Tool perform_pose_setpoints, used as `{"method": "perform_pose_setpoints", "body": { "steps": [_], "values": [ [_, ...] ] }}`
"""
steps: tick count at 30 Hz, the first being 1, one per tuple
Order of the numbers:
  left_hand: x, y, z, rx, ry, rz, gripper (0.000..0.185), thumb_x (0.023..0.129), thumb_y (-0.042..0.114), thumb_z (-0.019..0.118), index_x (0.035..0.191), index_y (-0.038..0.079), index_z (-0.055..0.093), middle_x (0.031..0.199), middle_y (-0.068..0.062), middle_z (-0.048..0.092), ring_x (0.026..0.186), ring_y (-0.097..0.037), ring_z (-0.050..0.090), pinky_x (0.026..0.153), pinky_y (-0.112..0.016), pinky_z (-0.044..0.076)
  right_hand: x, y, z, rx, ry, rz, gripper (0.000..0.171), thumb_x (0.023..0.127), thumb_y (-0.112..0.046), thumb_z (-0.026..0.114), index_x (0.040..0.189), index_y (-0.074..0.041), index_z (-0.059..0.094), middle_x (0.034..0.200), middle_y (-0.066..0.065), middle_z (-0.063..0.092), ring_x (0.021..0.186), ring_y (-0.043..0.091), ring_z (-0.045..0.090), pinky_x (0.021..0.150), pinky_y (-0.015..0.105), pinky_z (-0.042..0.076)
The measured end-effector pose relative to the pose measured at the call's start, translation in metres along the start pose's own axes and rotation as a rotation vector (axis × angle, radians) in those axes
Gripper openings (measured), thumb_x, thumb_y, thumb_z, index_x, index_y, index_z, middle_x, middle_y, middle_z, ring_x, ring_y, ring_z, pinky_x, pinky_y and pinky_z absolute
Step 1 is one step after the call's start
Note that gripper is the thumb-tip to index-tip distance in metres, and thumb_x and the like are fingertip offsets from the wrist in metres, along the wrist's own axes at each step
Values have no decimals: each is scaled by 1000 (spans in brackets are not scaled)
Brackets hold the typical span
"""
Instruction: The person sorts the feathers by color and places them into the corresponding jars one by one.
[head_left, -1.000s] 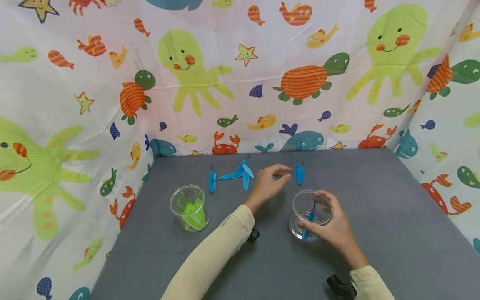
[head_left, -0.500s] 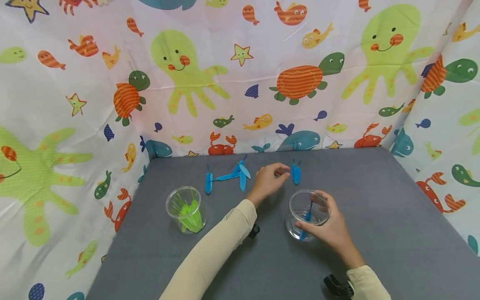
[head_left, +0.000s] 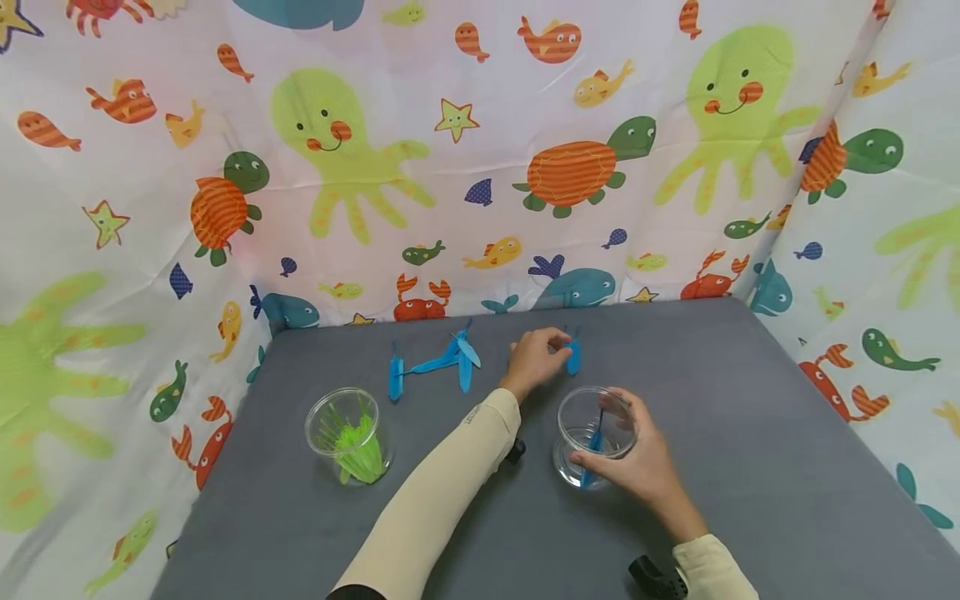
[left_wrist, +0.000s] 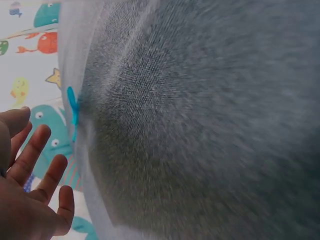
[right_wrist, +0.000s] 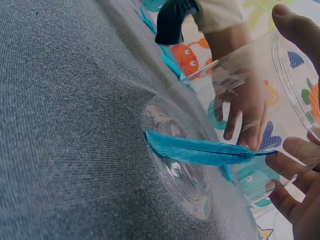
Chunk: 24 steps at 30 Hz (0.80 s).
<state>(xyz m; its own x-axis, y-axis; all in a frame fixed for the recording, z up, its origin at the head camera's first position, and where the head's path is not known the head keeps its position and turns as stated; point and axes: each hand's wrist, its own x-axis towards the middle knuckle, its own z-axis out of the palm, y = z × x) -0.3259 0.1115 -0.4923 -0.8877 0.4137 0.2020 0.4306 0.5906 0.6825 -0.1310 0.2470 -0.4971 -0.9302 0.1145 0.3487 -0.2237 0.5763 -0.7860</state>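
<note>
My right hand (head_left: 637, 454) grips a clear cup (head_left: 567, 429) round its side, near the rim. One blue feather (right_wrist: 200, 150) leans inside the cup, quill upward. At the back of the table, my left hand (head_left: 536, 360) reaches close to some blue feathers (head_left: 573, 358), its fingertips overlapping them in the head view. In the left wrist view the fingers are spread and loosely bent with nothing between them, a blue feather (left_wrist: 73, 107) beyond them. Left of this hand lie several more blue feathers (head_left: 450, 358), some crossing one another.
A second clear cup (head_left: 318, 433) holding several green feathers (head_left: 360, 454) stands on the left of the grey tabletop (head_left: 480, 542). A curtain (head_left: 457, 208) printed with sea animals hangs behind the table and along both sides.
My left hand has edged toward the feathers at the back and now overlaps them. The right hand keeps its hold on the cup. The head view has swung slightly right.
</note>
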Motion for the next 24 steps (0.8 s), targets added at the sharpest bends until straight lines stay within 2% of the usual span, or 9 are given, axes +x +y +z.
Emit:
{"method": "perform_pose_setpoints", "body": {
  "steps": [4, 8, 11, 17, 24],
  "values": [
    [11, -6, 11, 45, -5, -34, 24, 97, 27, 70, 119, 19, 75, 104, 3, 75, 104, -19, 63, 97, -50, 37, -1, -1, 2, 13, -6, 6, 104, 65, -28, 98, 150, -12, 40, 143, 8, 60, 131, 22, 58, 100, 20, 42],
    [22, -8, 20, 119, -36, -44, 27, 97, 33, 71, 121, 22, 74, 103, 3, 72, 103, -19, 56, 96, -50, 36, -1, 0, 1, 18, 1, 17, 104, 65, -29, 99, 149, -13, 40, 143, 5, 61, 131, 21, 58, 100, 23, 43],
    [28, -11, 26, 190, -50, -52, 32, 96, 39, 71, 123, 22, 74, 109, 2, 72, 105, -21, 54, 95, -50, 37, -1, -2, 0, 26, -2, 22, 104, 65, -30, 99, 149, -14, 41, 142, 4, 61, 131, 21, 58, 100, 24, 43],
    [33, -16, 35, 317, -53, -95, 44, 92, 50, 72, 126, 22, 73, 126, 1, 69, 113, -22, 53, 96, -50, 37, -2, -2, 2, 39, -10, 22, 104, 65, -31, 99, 149, -17, 41, 143, 6, 61, 132, 21, 58, 100, 26, 44],
    [33, -13, 43, 378, -45, -88, 48, 87, 53, 76, 124, 23, 74, 124, -1, 68, 113, -24, 52, 95, -52, 37, -2, 0, 0, 39, -1, 23, 104, 64, -30, 99, 149, -13, 41, 143, 7, 60, 132, 22, 57, 100, 29, 45]
  ]
}}
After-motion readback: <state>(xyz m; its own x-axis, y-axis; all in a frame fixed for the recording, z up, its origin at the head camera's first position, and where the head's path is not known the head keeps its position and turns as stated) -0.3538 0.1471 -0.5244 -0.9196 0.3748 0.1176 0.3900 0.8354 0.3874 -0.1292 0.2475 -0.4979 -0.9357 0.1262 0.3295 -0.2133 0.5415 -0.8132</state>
